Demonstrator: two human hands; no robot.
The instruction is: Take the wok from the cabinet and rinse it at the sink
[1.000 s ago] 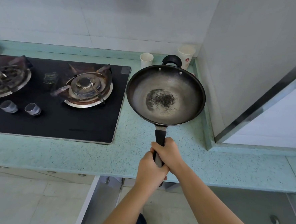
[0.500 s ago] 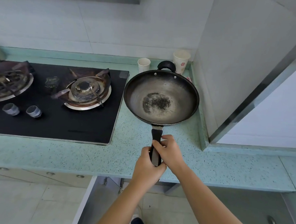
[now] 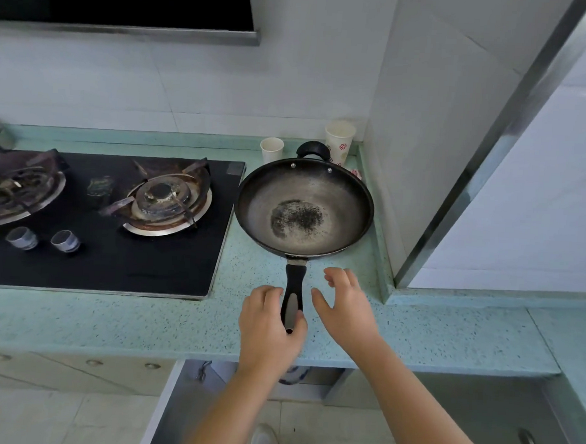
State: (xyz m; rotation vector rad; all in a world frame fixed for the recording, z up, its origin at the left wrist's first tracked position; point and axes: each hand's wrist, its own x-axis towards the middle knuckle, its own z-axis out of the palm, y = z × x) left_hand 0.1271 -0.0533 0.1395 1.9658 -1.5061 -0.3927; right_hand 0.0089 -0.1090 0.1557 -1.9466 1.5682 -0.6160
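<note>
The dark wok [image 3: 304, 207] rests on the teal countertop [image 3: 107, 317] right of the stove, with a burnt patch in its middle and a small loop handle at its far rim. Its long black handle [image 3: 293, 292] points toward me. My left hand [image 3: 269, 326] loosely grips the handle's end, fingers on its left side and thumb curled round its tip. My right hand [image 3: 344, 309] hovers just right of the handle, fingers spread, touching nothing. No sink is in view.
A black two-burner gas stove [image 3: 106, 224] lies left of the wok. Two paper cups [image 3: 339, 140] stand behind it in the corner. A white wall panel [image 3: 427, 127] rises close on the right. Below the counter an open cabinet door [image 3: 170, 406] juts out.
The wok went from held in the air to resting on the counter. My right hand let go of the handle and opened to the right. The left grip loosened.
</note>
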